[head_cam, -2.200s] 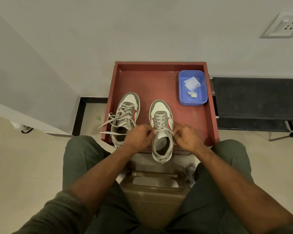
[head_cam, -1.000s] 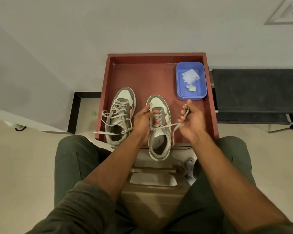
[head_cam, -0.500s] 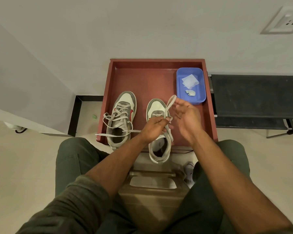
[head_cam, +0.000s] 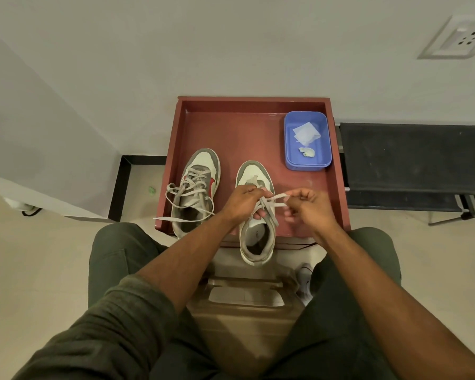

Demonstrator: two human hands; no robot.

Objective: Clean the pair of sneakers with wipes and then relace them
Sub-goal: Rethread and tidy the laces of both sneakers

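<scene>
Two grey-and-white sneakers with red marks stand on a red tray point(head_cam: 231, 127). The left sneaker point(head_cam: 196, 192) is laced, its loose lace ends trailing over the tray's left edge. The right sneaker point(head_cam: 255, 215) has its heel hanging over the tray's near edge. My left hand point(head_cam: 243, 202) grips the grey lace point(head_cam: 269, 207) over that shoe's tongue. My right hand point(head_cam: 310, 205) pinches a lace end just right of the shoe, the lace stretched between both hands. A blue tub point(head_cam: 307, 163) at the tray's back right holds a white wipe point(head_cam: 306, 133) and a crumpled wipe point(head_cam: 307, 152).
The tray sits against a white wall. A black bench point(head_cam: 412, 157) adjoins it on the right. My knees in dark trousers flank a tan plastic stool point(head_cam: 244, 297) below the tray. A wall socket point(head_cam: 455, 39) is at the upper right.
My right hand has come down from its raised position over the shoe's toe and now pulls the lace end sideways to the right. My left hand stays at the tongue.
</scene>
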